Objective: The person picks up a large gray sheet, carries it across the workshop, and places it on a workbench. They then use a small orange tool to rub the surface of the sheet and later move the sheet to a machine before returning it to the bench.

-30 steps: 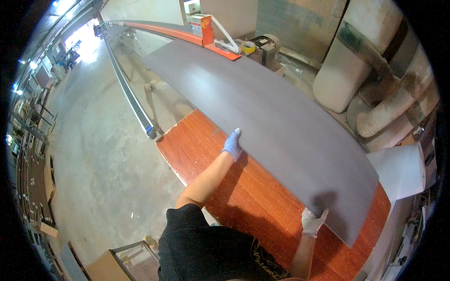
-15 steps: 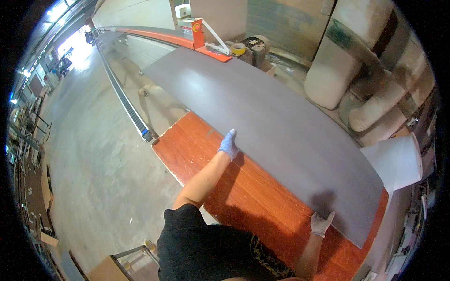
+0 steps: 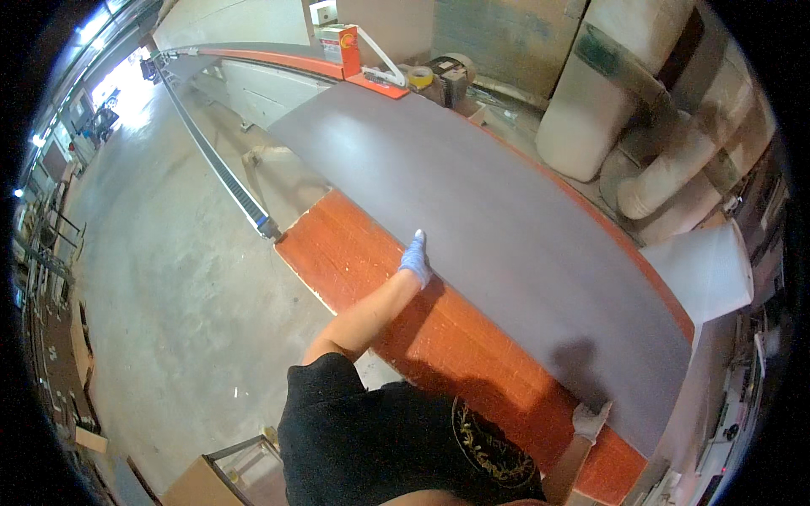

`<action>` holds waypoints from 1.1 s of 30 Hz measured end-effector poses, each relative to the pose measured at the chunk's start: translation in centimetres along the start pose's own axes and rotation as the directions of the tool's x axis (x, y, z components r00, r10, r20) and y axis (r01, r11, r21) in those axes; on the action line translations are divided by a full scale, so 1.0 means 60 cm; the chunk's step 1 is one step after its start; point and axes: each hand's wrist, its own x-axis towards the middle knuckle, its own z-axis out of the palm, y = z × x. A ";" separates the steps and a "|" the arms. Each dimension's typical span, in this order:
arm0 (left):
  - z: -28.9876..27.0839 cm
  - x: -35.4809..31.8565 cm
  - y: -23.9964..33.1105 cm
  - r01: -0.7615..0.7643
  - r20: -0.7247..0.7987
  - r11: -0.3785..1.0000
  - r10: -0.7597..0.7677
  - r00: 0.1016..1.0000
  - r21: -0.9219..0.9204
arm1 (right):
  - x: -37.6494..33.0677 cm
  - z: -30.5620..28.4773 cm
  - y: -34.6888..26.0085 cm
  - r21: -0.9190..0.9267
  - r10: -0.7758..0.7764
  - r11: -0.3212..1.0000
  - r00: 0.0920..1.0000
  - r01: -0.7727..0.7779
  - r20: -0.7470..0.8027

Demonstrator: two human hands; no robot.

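Note:
A long, flat grey panel (image 3: 498, 228) lies on a reddish-orange wood-look table top (image 3: 456, 346). My left hand (image 3: 415, 259), in a blue glove, holds the panel's near long edge around its middle. Its thumb rests up along the top face, and the fingers are hidden below the edge. Farther right, my right hand (image 3: 591, 420), in a whitish glove, grips the same edge near the right end. Here too the thumb side shows while most fingers are out of sight. The panel's far left end reaches past the table top, beside an orange machine guide (image 3: 376, 84).
A long rail (image 3: 218, 160) runs from the table's left corner into the distance. Behind the panel stand a motor (image 3: 451, 78), a yellow tape roll (image 3: 419, 78) and dusty ducts (image 3: 654, 185). A white curved sheet (image 3: 709, 270) stands at the far right. Concrete floor (image 3: 186, 287) stretches left.
The panel has slid to the right along with both hands. A strip of orange table now shows along its far edge, and its right end covers the orange strip seen there before.

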 end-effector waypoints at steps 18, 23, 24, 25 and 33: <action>-0.059 -0.367 -0.125 0.234 -0.035 0.931 -0.234 0.972 0.279 | -0.323 -0.415 -0.001 0.087 -0.177 0.968 0.889 0.234 -0.423; -0.142 -0.462 -0.276 0.261 0.019 0.457 -0.521 0.853 0.850 | -0.373 -0.547 -0.124 0.032 -0.162 0.982 0.914 0.187 -0.372; -0.152 -0.465 -0.292 0.086 0.075 0.243 -0.584 0.808 0.966 | -0.382 -0.562 -0.146 0.078 -0.138 0.979 0.898 0.187 -0.419; -0.153 -0.467 -0.318 -0.237 0.233 0.087 -0.666 0.708 0.968 | -0.404 -0.584 -0.165 0.123 -0.120 0.972 0.875 0.199 -0.470; 0.055 -0.545 -0.389 -0.735 0.572 -0.296 -0.477 0.667 0.610 | -0.466 -0.324 -0.059 0.256 -0.079 0.946 0.904 0.202 -0.419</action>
